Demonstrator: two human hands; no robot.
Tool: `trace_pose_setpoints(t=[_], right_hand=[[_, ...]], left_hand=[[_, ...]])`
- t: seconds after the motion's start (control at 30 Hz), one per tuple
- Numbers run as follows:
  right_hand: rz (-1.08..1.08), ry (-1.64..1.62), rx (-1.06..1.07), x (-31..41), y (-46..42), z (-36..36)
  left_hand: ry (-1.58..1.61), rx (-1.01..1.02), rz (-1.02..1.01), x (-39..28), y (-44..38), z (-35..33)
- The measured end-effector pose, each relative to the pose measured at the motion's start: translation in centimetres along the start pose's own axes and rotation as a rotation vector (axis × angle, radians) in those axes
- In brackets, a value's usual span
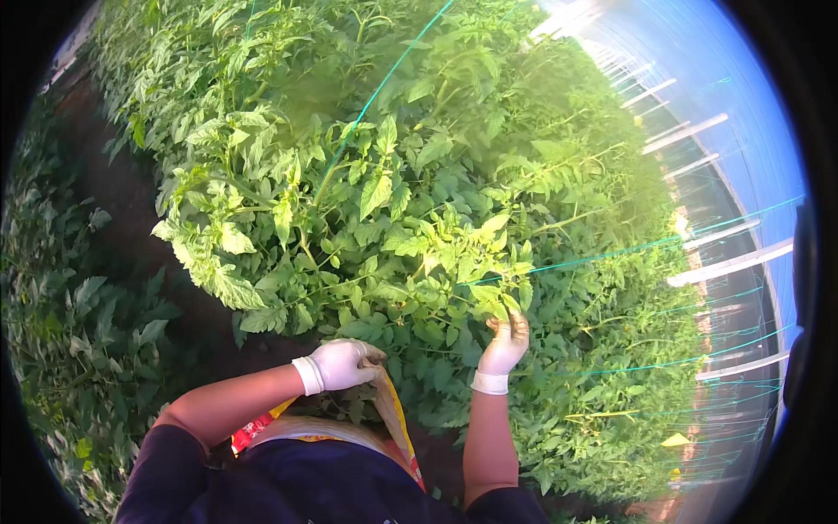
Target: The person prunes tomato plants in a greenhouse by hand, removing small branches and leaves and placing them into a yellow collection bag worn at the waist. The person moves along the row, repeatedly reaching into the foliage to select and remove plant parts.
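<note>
My left hand (344, 365), in a white glove, grips the upper edge of a woven plastic sack (393, 412) with yellow and red trim. The sack hangs open against my front, and some green leaves show in its mouth. My right hand (507, 340), gloved in white with stained fingertips, is raised to the lower leaves of a tomato plant (471, 255). Its fingertips touch or pinch a leaf there; exactly what they hold is hidden. A green twine (576, 261) runs from this plant towards the right.
Dense tomato plants (419, 150) fill the space ahead and to the right. Another green twine (386, 82) rises through them. A dark soil path (124, 203) lies at left, with more plants (85, 340) beyond. White greenhouse poles (733, 263) and yellow cards (675, 440) stand at right.
</note>
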State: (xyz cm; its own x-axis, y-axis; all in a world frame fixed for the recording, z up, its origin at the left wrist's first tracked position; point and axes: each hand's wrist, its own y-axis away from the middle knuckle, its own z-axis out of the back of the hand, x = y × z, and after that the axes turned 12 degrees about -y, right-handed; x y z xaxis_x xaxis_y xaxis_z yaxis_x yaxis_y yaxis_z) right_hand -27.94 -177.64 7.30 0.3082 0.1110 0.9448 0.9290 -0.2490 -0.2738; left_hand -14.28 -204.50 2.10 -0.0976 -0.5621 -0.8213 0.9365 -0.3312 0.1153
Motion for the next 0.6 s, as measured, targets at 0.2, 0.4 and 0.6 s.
trace_pose_setpoints(t=[0.2, 0.4, 0.6], right_hand=[[-0.008, -0.091, 0.292, 6.5, -4.9, -3.6], [-0.156, 0.025, 0.521, 6.9, -9.3, -2.9], [-0.284, -0.076, 0.563, 6.4, -12.9, -1.1]], left_hand=[[0.657, 0.126, 0.320, -3.1, -10.4, -4.7], [0.648, -0.157, 0.500, -3.5, -17.0, -8.4], [0.560, -0.029, 0.648, -4.9, -21.5, -6.6]])
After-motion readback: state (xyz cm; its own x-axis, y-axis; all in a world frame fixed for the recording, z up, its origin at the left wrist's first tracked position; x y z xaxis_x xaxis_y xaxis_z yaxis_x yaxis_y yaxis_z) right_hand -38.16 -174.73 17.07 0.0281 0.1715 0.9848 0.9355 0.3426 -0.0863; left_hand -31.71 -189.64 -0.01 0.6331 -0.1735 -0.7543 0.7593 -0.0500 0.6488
